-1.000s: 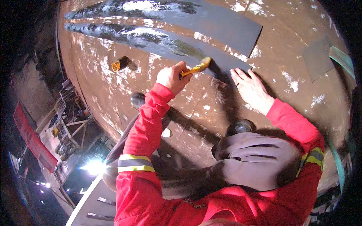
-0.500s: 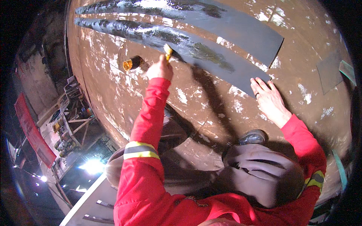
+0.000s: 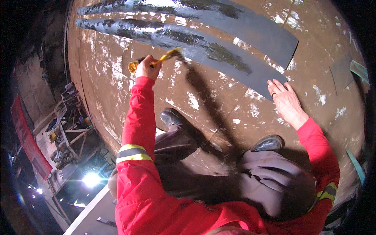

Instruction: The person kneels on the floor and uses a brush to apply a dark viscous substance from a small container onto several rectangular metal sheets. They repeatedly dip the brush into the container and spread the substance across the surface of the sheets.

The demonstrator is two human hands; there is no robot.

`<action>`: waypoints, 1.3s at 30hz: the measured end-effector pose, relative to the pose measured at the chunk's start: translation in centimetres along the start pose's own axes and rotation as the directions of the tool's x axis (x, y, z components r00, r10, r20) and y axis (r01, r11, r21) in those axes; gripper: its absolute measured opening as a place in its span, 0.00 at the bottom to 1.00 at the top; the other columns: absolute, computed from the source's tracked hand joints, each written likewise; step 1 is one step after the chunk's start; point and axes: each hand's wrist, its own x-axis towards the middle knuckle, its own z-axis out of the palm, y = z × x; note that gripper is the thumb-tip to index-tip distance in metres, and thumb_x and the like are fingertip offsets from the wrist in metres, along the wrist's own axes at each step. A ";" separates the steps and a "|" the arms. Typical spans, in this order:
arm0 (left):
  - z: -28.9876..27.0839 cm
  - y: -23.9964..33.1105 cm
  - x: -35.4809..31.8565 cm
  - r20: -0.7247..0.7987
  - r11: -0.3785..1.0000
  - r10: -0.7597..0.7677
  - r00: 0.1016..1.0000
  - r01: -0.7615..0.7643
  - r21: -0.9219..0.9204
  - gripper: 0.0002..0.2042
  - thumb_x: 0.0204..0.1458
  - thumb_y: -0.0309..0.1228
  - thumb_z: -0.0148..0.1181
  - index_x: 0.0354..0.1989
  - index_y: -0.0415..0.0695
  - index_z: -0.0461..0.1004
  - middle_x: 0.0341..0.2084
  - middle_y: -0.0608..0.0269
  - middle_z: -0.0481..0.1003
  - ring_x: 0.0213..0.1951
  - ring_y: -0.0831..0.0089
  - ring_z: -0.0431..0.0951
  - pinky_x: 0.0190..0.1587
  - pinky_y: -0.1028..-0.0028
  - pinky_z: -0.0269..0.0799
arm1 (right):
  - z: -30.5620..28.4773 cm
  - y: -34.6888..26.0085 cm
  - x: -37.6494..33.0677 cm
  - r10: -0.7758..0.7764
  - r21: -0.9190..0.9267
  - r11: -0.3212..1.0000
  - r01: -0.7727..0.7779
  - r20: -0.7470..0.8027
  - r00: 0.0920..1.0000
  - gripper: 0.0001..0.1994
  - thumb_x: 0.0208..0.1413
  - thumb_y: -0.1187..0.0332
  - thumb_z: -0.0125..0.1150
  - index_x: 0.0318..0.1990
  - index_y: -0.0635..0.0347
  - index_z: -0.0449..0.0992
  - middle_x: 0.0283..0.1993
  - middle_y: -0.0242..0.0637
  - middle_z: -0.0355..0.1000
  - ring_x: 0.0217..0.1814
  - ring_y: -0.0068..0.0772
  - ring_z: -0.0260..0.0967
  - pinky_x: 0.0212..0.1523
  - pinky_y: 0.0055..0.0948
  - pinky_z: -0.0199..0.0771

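My left hand [image 3: 149,69] is closed round the handle of a yellow brush [image 3: 167,55], its head blurred and tilted toward the lower edge of a dark grey strip [image 3: 260,78]. Just beside that hand, partly hidden by it, lies or stands a small can [image 3: 132,67] with an orange-yellow inside. My right hand [image 3: 288,102] rests with fingers stretched out at the near right end of the same strip. Glossy wet black streaks cover much of the strip's left part. A second grey strip [image 3: 270,37] runs along its far side, also partly streaked.
The brown surface [image 3: 188,94] under me has patchy white marks. A loose grey piece [image 3: 340,74] and a green strip [image 3: 358,71] lie at the right. My shoes [image 3: 268,143] are on the brown surface. Beyond its left edge are a bright lamp [image 3: 91,180] and a red panel [image 3: 29,137].
My left hand has moved left, toward the can, and the brush has swung from nearly upright to slanting right. My right hand keeps its place on the strip's end.
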 end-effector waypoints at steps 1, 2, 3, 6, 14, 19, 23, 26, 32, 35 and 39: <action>0.0 -1.0 0.8 -0.051 0.984 -0.068 0.996 0.076 0.161 0.13 0.44 0.42 0.63 0.29 0.46 0.74 0.26 0.53 0.78 0.31 0.54 0.79 0.33 0.63 0.73 | -0.1 -0.1 0.0 -0.005 0.002 1.000 0.005 -0.016 1.000 0.23 0.45 0.74 0.53 0.53 0.70 0.68 0.64 0.42 0.59 0.67 0.38 0.53 0.64 0.44 0.54; -0.2 -1.6 1.8 -0.110 0.964 -0.079 0.991 0.104 0.244 0.12 0.45 0.43 0.62 0.29 0.48 0.73 0.25 0.53 0.78 0.30 0.54 0.78 0.33 0.62 0.73 | 0.3 0.0 -0.1 0.000 0.002 1.000 0.000 -0.025 1.000 0.24 0.44 0.74 0.53 0.53 0.69 0.68 0.64 0.42 0.59 0.67 0.39 0.53 0.64 0.43 0.54; -0.3 -1.2 2.2 -0.165 0.937 -0.090 0.982 0.140 0.320 0.12 0.45 0.43 0.61 0.29 0.49 0.73 0.25 0.54 0.78 0.30 0.53 0.78 0.32 0.60 0.73 | 0.5 0.0 -0.4 0.004 0.002 1.000 -0.004 -0.027 1.000 0.24 0.44 0.74 0.54 0.53 0.68 0.68 0.64 0.42 0.59 0.67 0.39 0.53 0.64 0.43 0.54; -2.1 3.7 0.8 -0.264 0.920 -0.102 0.959 0.192 0.342 0.10 0.45 0.41 0.59 0.31 0.51 0.70 0.22 0.54 0.77 0.28 0.51 0.78 0.29 0.55 0.72 | 0.3 -0.5 -0.1 0.050 0.089 0.995 -0.053 0.038 0.998 0.29 0.42 0.76 0.55 0.59 0.62 0.64 0.65 0.42 0.56 0.69 0.40 0.49 0.65 0.44 0.51; 5.8 18.4 -6.3 0.138 0.908 0.344 0.929 -0.366 0.204 0.10 0.49 0.38 0.55 0.37 0.50 0.66 0.15 0.51 0.73 0.21 0.50 0.76 0.25 0.55 0.72 | 2.1 -1.5 -0.4 0.059 0.029 0.998 -0.057 -0.099 0.993 0.27 0.44 0.76 0.53 0.57 0.59 0.67 0.64 0.45 0.57 0.68 0.44 0.50 0.63 0.47 0.54; 4.9 20.6 -6.2 0.192 0.903 0.429 0.883 -0.416 -0.105 0.10 0.45 0.40 0.61 0.29 0.49 0.72 0.19 0.53 0.75 0.26 0.50 0.77 0.29 0.58 0.72 | 1.9 -1.5 -0.6 0.085 0.045 0.996 -0.083 -0.047 0.995 0.29 0.43 0.77 0.53 0.59 0.57 0.65 0.65 0.43 0.55 0.69 0.42 0.48 0.64 0.48 0.51; 4.1 14.3 0.8 0.076 0.966 0.175 0.982 -0.186 0.182 0.10 0.43 0.40 0.61 0.31 0.51 0.75 0.24 0.53 0.77 0.30 0.52 0.78 0.32 0.60 0.74 | 1.4 -1.9 -0.6 0.099 0.074 0.993 -0.096 -0.036 0.994 0.30 0.43 0.78 0.54 0.59 0.56 0.65 0.65 0.43 0.55 0.69 0.42 0.48 0.65 0.49 0.50; 0.7 12.5 4.4 0.032 0.916 0.073 0.997 -0.080 0.394 0.12 0.44 0.42 0.59 0.34 0.52 0.75 0.28 0.56 0.78 0.33 0.55 0.79 0.35 0.59 0.74 | 2.0 -1.5 -0.9 0.085 0.016 0.996 -0.084 -0.045 0.995 0.29 0.42 0.74 0.58 0.58 0.57 0.65 0.66 0.43 0.54 0.69 0.42 0.49 0.63 0.49 0.53; 2.4 14.6 4.7 0.108 0.842 0.106 0.988 -0.147 0.519 0.14 0.48 0.40 0.56 0.41 0.50 0.71 0.28 0.51 0.78 0.35 0.52 0.79 0.36 0.57 0.75 | 2.9 -1.4 -0.7 0.084 0.048 0.996 -0.080 -0.082 0.993 0.30 0.42 0.74 0.58 0.58 0.57 0.66 0.66 0.42 0.54 0.69 0.42 0.48 0.64 0.49 0.52; 3.9 18.4 1.7 0.139 0.882 0.210 0.968 -0.248 0.400 0.11 0.47 0.40 0.57 0.36 0.48 0.72 0.26 0.50 0.77 0.31 0.51 0.79 0.33 0.57 0.74 | 2.7 -1.3 -0.6 0.092 0.035 0.995 -0.090 -0.082 0.992 0.30 0.41 0.74 0.59 0.58 0.57 0.66 0.66 0.42 0.54 0.69 0.42 0.48 0.64 0.48 0.51; 3.4 19.4 -0.1 0.206 0.887 0.455 0.866 -0.460 -0.026 0.12 0.43 0.40 0.63 0.27 0.44 0.74 0.20 0.49 0.76 0.28 0.52 0.78 0.31 0.61 0.73 | 2.6 -1.2 -0.9 0.088 0.024 0.996 -0.087 -0.063 0.994 0.30 0.42 0.74 0.58 0.58 0.57 0.66 0.66 0.42 0.54 0.69 0.42 0.48 0.64 0.48 0.52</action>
